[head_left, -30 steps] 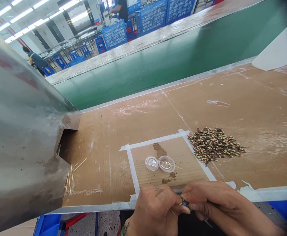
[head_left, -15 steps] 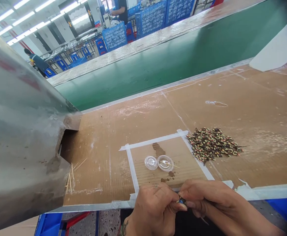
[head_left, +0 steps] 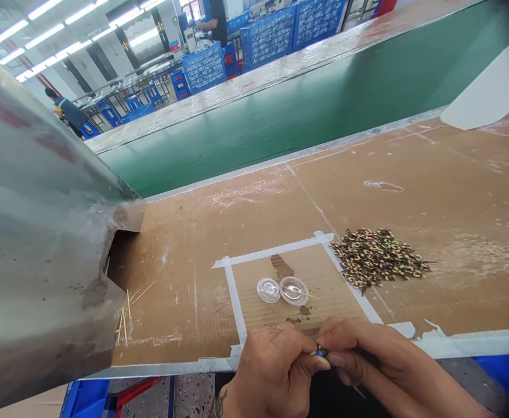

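My left hand [head_left: 275, 366] and my right hand [head_left: 376, 354] meet at the table's front edge. Between their fingertips is a small blue, dark and yellow piece [head_left: 319, 351], pinched from both sides and mostly covered. A thin stick end [head_left: 358, 392] pokes out below my right fingers. Beyond my hands, a clear round cup [head_left: 293, 290] holds a toothpick [head_left: 306, 294], with a clear lid [head_left: 268, 290] beside it. To the right lies a pile of small dark, yellow and red pieces [head_left: 378, 258].
White tape [head_left: 234, 302] frames the cup's area. Several toothpicks [head_left: 125, 319] lie by a large metal housing [head_left: 49, 232] at left. A green conveyor belt [head_left: 254, 128] runs behind the cardboard-covered table [head_left: 258, 215]. Two people are in the background.
My hands stay together in nearly the same place. The small piece has turned slightly between the fingertips, showing more yellow, and the view has shifted a little.
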`<state>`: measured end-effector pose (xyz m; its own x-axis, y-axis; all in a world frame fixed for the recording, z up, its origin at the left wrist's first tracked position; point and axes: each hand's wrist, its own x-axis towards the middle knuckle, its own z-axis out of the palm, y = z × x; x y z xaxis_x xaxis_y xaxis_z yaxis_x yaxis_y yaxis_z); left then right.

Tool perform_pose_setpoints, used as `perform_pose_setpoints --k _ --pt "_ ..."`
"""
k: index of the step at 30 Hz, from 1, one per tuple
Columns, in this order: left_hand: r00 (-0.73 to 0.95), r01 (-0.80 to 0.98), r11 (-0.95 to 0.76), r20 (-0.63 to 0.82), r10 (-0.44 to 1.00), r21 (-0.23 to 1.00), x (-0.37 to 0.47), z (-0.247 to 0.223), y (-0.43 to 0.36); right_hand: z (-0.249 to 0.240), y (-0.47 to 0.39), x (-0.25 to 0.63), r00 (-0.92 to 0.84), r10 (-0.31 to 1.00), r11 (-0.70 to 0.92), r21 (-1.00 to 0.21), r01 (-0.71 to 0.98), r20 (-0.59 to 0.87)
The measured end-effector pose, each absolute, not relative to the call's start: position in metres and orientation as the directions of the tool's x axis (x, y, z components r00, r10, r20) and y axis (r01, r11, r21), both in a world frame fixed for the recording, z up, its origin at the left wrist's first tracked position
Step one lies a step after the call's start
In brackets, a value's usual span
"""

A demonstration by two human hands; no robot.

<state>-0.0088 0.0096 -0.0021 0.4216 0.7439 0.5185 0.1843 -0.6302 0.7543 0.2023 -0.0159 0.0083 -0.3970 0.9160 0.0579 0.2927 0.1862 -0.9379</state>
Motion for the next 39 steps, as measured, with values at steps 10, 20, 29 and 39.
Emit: perform_pose_setpoints --k 10,20,29,39 --pt "0.407 0.192 -0.63 0.523 0.749 0.752 -0.009 -0.004 0.009 0.006 -0.018 0.204 -0.39 0.92 0.067 -0.966 0.249 -0.036" --pt "0.396 0.197 -0.643 0.539 0.743 0.74 -0.008 0.002 0.009 0.003 -0.017 0.204 -0.376 0.927 0.079 -0.976 0.203 -0.003" --pt "0.376 0.227 -0.664 0.565 0.735 0.712 -0.007 0.0 0.009 0.008 -0.013 0.201 -0.364 0.931 0.106 -0.98 0.167 0.039" --pt "0.407 0.243 -0.597 0.478 0.778 0.765 -0.002 -0.006 0.006 0.026 -0.017 0.2 -0.295 0.956 0.066 -0.975 0.211 0.001"
